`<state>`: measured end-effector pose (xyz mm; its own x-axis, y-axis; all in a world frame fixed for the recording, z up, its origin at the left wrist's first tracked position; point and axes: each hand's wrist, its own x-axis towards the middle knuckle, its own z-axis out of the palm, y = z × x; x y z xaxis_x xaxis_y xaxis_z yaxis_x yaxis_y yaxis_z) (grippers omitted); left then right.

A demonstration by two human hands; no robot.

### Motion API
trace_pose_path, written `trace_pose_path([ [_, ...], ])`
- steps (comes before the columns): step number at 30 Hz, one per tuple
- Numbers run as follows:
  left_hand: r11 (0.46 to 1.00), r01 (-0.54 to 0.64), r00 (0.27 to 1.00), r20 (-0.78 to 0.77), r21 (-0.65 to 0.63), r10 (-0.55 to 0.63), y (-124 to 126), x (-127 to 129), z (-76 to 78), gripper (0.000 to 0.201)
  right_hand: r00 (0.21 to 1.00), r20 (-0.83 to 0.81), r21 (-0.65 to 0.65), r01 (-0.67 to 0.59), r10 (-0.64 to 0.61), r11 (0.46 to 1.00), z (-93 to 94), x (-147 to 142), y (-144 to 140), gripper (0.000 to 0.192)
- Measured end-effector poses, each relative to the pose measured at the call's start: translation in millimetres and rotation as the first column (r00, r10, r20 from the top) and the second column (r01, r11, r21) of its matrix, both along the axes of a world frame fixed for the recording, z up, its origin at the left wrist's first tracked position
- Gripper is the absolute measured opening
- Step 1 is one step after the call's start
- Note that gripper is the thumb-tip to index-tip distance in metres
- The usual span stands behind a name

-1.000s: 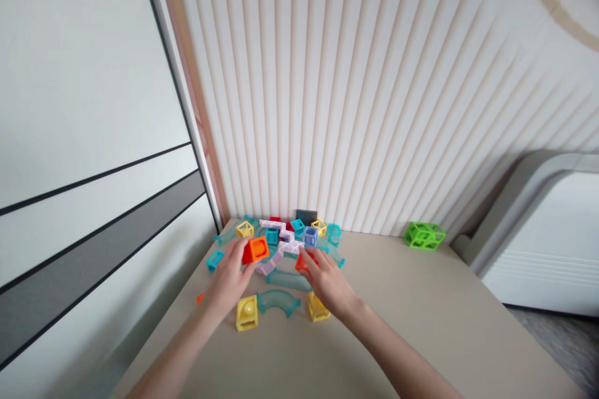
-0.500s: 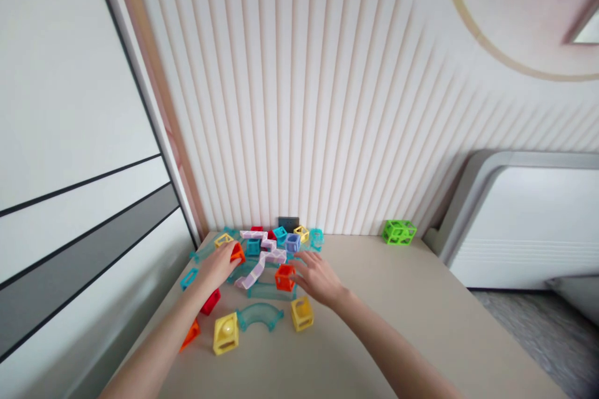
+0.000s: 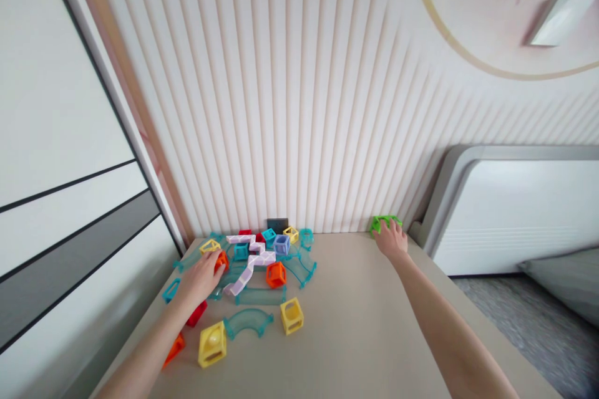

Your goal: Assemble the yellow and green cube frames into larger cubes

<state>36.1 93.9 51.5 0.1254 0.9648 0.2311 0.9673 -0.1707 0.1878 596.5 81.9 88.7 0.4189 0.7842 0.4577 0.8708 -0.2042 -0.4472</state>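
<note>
The lime-green, box-shaped openwork plastic frame (image 3: 376,224) is sitting at the far edge of the beige table (image 3: 355,330), close to the cream ribbed wall panel (image 3: 304,106) and well apart from the scattered pieces, as my right hand (image 3: 392,238) is reaching over its near side. Having just left the hollow orange plastic cube (image 3: 276,275), which is now standing free of my fingers, that hand is arriving far to the right with its fingers partly spread and curving over the frame; whether they are gripping or only touching, I cannot tell.

My left hand (image 3: 200,275) is staying among the pieces, its fingers and thumb closing around a small orange plastic block (image 3: 221,261) beside a yellow openwork block (image 3: 209,246). By the look of it, I am now dividing my work between two spots, with the frame coming into play while the block is remaining in my other grasp.

The frame is lying wider than it is tall, its thin bars leaving openings in the sides, and my fingers are hiding its middle. Nearer me, a curved translucent teal track piece (image 3: 248,320) is lying between a yellow plastic cube with a domed centre (image 3: 213,344) and a plainer hollow yellow plastic cube (image 3: 292,315).
</note>
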Motion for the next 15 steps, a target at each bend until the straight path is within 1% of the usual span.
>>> trace_pose_path([
  [2, 0.999, -0.032, 0.999, -0.002, 0.037, 0.033, -5, 0, 4.6, 0.041, 0.999, -0.038, 0.011, 0.011, -0.011, 1.000, -2.8, 1, 1, 0.019],
  [4, 0.991, -0.050, 0.998, 0.047, 0.126, 0.045, -12, 5, 12.5, 0.040, 0.996, -0.090, 0.035, 0.000, 0.003, 0.999, -2.1, 0, 2, 0.020],
  [5, 0.983, -0.041, 0.994, 0.104, 0.181, 0.023, -17, 9, 17.6, 0.039, 0.993, -0.120, 0.053, -0.013, 0.019, 0.999, -0.4, -3, 3, 0.019],
  [6, 0.972, -0.016, 0.982, 0.187, 0.234, -0.029, -24, 15, 23.1, 0.038, 0.988, -0.152, 0.076, -0.028, 0.040, 0.997, 2.1, -6, 2, 0.021],
  [7, 0.964, 0.027, 0.953, 0.286, 0.263, -0.105, -31, 24, 28.9, 0.036, 0.981, -0.185, 0.104, -0.047, 0.066, 0.994, 5.2, -10, 2, 0.025],
  [8, 0.963, 0.078, 0.902, 0.394, 0.257, -0.178, -39, 34, 34.7, 0.035, 0.971, -0.219, 0.134, -0.069, 0.098, 0.989, 8.7, -16, 1, 0.029],
  [9, 0.970, 0.117, 0.834, 0.509, 0.213, -0.212, -48, 47, 40.2, 0.036, 0.957, -0.253, 0.167, -0.097, 0.138, 0.981, 12.5, -25, 0, 0.032],
  [10, 0.977, 0.159, 0.755, 0.620, 0.139, -0.212, -56, 61, 45.5, 0.037, 0.940, -0.288, 0.200, -0.129, 0.184, 0.971, 16.4, -36, -1, 0.033],
  [12, 0.968, 0.252, 0.569, 0.810, -0.008, -0.142, -71, 91, 55.5, 0.042, 0.889, -0.355, 0.267, -0.201, 0.290, 0.943, 24.0, -65, -4, 0.036],
  [14, 0.909, 0.389, 0.350, 0.937, -0.148, 0.003, -81, 120, 65.7, 0.055, 0.825, -0.410, 0.331, -0.264, 0.390, 0.906, 31.0, -103, -8, 0.042],
  [15, 0.878, 0.438, 0.240, 0.966, -0.193, 0.092, -83, 133, 71.2, 0.061, 0.795, -0.426, 0.362, -0.288, 0.432, 0.887, 34.2, -125, -10, 0.042],
])
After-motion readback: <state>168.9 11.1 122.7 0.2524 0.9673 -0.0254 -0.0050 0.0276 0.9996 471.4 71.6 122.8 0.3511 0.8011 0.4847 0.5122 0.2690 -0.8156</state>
